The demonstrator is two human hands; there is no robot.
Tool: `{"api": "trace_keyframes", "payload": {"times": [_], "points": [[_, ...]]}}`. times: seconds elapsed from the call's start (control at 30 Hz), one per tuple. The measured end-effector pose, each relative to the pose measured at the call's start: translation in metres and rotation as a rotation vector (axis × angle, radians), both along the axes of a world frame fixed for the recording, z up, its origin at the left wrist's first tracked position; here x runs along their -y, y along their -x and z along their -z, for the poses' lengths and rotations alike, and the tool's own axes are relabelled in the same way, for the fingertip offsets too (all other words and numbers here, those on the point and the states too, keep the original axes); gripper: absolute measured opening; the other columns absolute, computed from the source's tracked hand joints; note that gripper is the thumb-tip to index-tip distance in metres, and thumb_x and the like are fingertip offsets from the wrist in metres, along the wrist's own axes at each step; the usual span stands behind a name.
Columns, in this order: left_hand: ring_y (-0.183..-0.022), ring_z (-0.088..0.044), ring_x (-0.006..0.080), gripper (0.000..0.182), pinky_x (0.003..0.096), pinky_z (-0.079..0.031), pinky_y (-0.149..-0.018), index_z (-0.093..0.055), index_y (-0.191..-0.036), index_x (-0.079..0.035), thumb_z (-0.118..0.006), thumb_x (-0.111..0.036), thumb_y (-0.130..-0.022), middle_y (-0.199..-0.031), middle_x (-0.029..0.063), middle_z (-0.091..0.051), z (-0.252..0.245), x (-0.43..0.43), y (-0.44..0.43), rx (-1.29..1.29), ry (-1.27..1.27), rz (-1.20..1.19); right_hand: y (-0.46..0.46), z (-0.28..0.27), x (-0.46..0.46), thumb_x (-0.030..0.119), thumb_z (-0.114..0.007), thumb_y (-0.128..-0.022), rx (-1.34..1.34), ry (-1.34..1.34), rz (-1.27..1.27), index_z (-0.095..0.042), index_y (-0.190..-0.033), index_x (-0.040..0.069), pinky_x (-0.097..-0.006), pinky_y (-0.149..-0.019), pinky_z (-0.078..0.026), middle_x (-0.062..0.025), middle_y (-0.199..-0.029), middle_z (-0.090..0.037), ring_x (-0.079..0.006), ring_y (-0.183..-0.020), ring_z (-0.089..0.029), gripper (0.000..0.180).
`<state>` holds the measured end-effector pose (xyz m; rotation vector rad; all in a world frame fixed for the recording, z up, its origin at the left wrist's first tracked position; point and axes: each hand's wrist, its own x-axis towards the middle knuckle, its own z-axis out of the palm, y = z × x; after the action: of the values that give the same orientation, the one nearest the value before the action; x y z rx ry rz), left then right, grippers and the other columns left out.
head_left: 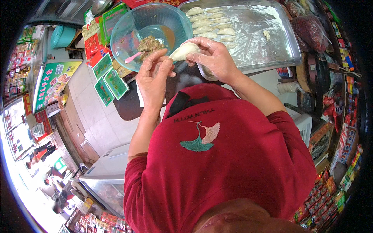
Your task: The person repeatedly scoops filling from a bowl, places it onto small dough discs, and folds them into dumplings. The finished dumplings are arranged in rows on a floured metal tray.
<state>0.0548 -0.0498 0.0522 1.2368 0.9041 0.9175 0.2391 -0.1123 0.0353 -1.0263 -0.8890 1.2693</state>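
A folded, pale dough dumpling (184, 51) is pinched between my two hands above the near rim of the bowl. The fingertips of my left hand (154, 74) hold its narrow end. Around its wider end curl the thumb and fingers of my right hand (214, 56). Behind them stands a clear bluish plastic bowl (122, 32), with a mound of minced filling (150, 45) and a pink spoon (133, 57) in it. Rows of finished dumplings (203, 29) lie on the left side of a floured metal tray (256, 38).
A scrap of dough (266, 35) sits on the tray. Green packets (112, 83) lie at the left table edge (128, 112). Shelves of packaged goods (346, 99) line the right. A glass-fronted freezer (107, 171) is at lower left, and people (56, 186) are beyond it.
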Motion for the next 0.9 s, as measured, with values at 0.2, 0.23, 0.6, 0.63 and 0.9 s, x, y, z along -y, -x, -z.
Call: {"api": "trace_keyframes", "payload": {"times": [0.2,0.23,0.6,0.63,0.9], "points": [[-0.079,-0.062,0.0099,0.012,0.0233,-0.054,-0.067,-0.072,-0.100,0.002,-0.071,-0.001,-0.088,-0.095,0.0035,-0.064,0.005,-0.001,-0.004,-0.048,-0.118,-0.020,0.001,-0.004,0.000,0.005,-0.066,-0.094,0.026,0.009,-0.016,-0.059,-0.122,-0.004,-0.0246,-0.079,-0.051,-0.0062,-0.103,-0.066,-0.0100,-0.085,-0.060,0.031],[-0.079,-0.061,0.0093,0.011,0.0227,-0.052,-0.067,-0.072,-0.099,0.002,-0.071,-0.001,-0.088,-0.095,0.0033,-0.065,0.006,-0.002,-0.004,-0.056,-0.129,-0.023,0.002,-0.004,0.000,0.005,-0.066,-0.094,0.030,-0.009,-0.021,-0.059,-0.122,-0.004,-0.0245,-0.079,-0.051,-0.0062,-0.103,-0.066,-0.0099,-0.085,-0.060,0.031],[-0.084,-0.060,0.0086,0.010,0.0219,-0.049,-0.077,-0.071,-0.097,0.001,-0.071,-0.002,-0.087,-0.094,0.0030,-0.065,0.005,-0.002,0.000,-0.128,-0.147,-0.036,0.003,-0.002,0.000,0.006,-0.067,-0.092,0.052,-0.008,-0.024,-0.061,-0.120,-0.004,-0.0240,-0.078,-0.051,-0.0051,-0.101,-0.066,-0.0089,-0.083,-0.061,0.030],[-0.086,-0.060,0.0091,0.011,0.0221,-0.049,-0.078,-0.071,-0.097,0.001,-0.071,-0.002,-0.087,-0.095,0.0032,-0.065,0.004,-0.002,0.000,-0.116,-0.128,-0.027,0.003,-0.002,0.000,0.005,-0.066,-0.093,0.054,-0.017,-0.034,-0.061,-0.121,-0.004,-0.0240,-0.078,-0.051,-0.0052,-0.102,-0.066,-0.0091,-0.084,-0.060,0.029],[-0.092,-0.061,0.0107,0.010,0.0234,-0.049,-0.081,-0.072,-0.097,0.002,-0.072,-0.002,-0.088,-0.100,0.0046,-0.065,0.011,-0.003,-0.005,-0.066,-0.137,0.004,0.005,-0.002,0.001,0.008,-0.071,-0.090,0.110,-0.004,-0.018,-0.063,-0.118,-0.003,-0.0263,-0.082,-0.053,-0.0058,-0.102,-0.068,-0.0101,-0.089,-0.064,0.031]]}}
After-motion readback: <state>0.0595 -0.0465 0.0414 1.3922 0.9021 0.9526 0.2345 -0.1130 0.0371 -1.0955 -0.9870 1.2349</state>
